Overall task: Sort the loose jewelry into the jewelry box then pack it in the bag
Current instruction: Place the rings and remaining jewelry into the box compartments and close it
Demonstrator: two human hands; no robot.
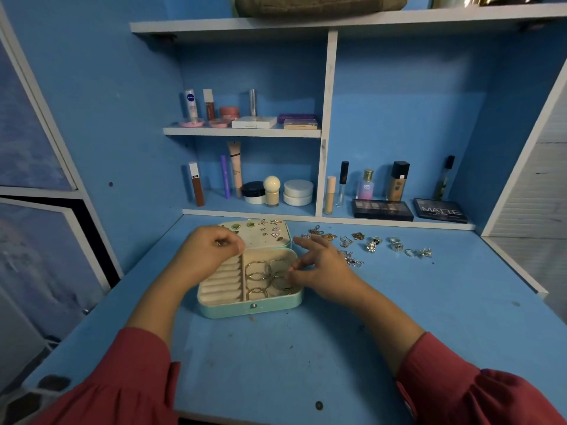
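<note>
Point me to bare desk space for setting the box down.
Free: desk between jewelry box and sleeves; also the right side, below the loose jewelry. Crowded: back strip right of the box, and shelves of cosmetics.

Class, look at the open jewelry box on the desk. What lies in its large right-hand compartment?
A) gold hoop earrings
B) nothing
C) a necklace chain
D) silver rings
A: several gold hoop earrings lie in the right compartment of the jewelry box, beside the ridged ring rolls.

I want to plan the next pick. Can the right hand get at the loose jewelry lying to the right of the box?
Probably yes: the right hand hovers beside the loose jewelry, and nothing stands between them on the desk.
</note>
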